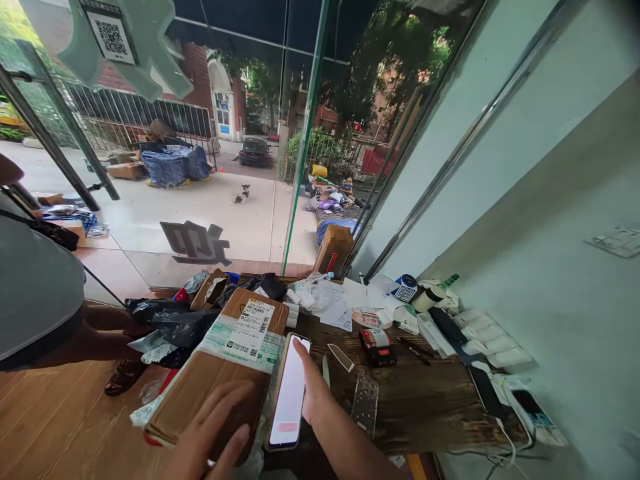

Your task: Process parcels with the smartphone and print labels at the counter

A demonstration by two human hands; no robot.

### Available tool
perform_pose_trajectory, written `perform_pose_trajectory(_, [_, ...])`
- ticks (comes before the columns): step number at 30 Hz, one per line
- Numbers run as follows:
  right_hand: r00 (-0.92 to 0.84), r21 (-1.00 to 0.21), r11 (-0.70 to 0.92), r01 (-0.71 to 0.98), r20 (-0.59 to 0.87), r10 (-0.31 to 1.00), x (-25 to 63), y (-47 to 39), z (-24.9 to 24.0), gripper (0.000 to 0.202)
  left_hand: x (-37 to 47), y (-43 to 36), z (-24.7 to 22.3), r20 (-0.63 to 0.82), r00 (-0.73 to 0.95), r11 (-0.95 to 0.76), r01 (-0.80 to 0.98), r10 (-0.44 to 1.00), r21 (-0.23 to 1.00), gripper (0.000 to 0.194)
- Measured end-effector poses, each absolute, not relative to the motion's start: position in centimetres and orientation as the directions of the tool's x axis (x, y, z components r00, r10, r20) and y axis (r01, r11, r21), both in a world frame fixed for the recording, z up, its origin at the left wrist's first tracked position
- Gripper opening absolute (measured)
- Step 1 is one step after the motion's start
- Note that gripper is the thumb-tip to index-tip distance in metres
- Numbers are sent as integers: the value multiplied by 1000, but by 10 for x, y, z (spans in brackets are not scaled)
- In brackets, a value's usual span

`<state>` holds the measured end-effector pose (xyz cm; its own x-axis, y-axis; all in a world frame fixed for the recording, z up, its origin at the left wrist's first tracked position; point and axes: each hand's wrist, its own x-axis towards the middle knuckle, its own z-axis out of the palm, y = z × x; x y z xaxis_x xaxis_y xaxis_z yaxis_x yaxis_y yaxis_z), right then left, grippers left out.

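Note:
My right hand [316, 385] grips a smartphone [289, 400] along its right side, the thumb lying on the upper part of the lit, mostly white screen. A pinkish button shows near the bottom of that screen. Left of the phone lies a flat brown cardboard box [220, 387], with a shipping label [253, 330] and green-and-white tape at its far end. My left hand [213, 427] is over the near part of the box, fingers apart and holding nothing. Whether its fingertips touch the cardboard I cannot tell.
On the dark wooden table [425, 393] lie a clear phone case [366, 403], a knife [341, 358], a red-and-black device [377, 347] and papers [335, 313]. Black plastic bags [185, 327] sit beyond the box. A person [40, 287] stands at left, near the glass door.

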<state>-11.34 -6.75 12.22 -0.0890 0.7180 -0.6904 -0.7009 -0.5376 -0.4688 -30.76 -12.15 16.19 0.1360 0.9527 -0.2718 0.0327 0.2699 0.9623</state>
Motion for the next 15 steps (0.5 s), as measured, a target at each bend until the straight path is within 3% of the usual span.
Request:
perform_pose_trajectory(3, [-133, -469, -535, -703, -652, 747, -118, -68, 133, 51, -276, -116, 177, -290, 214, 286, 50, 933, 957, 48])
perform_pose_trajectory(5, [-185, -463, -524, -715, -598, 780, -121, -72, 144, 53, -269, -113, 179, -391, 239, 404, -6, 889, 915, 51])
perform_pose_trajectory(9, [-128, -506, -432, -746, -527, 840, -125, -81, 161, 47, -262, -113, 180, -634, 423, 718, -60, 647, 693, 71])
perform_pose_trajectory(12, [-43, -538, -389, -748, -546, 837, -128, -85, 159, 33, -255, -115, 184, -617, 467, 758, -209, 633, 618, 84])
perform_pose_trajectory(15, [50, -592, -328, -736, -531, 846, -128, -86, 155, 25, -253, -117, 185, -615, 439, 751, -293, 655, 592, 84])
